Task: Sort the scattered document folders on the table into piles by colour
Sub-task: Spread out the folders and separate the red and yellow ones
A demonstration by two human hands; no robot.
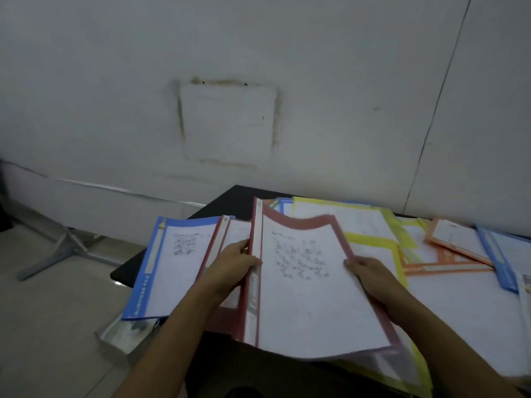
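red folder [301, 297] in the middle of the scene, nearest of all, raised at a tilt above the other folders, spine to the left, white printed sheet facing up under its clear cover, far edge curling. left hand [235, 265] at the spine edge, thumb on the front, fingers curled behind, gripping it. right hand [373, 277] at the right edge, thumb pressed on the cover, fingers tucked underneath, pinching it. just left and underneath, second red folder [227, 231], flat, partly hidden by the left hand and forearm. further left, blue folder [163, 268], flat, overlapped by the second red folder, its left side overhanging the edge of the black table [235, 202]. below its near corner, a pale sleeve [123, 331], too blurred to tell more. behind and right of the held one, yellow folders [370, 239], overlapping in a loose spread. right of those, orange folders [459, 242], one lying askew on another. at the far right, another blue folder [497, 259], slanted, touching the orange ones. beyond everything, a stained white wall [230, 81]; to the left, pale floor [43, 297] with a grey metal leg [57, 251] on it.
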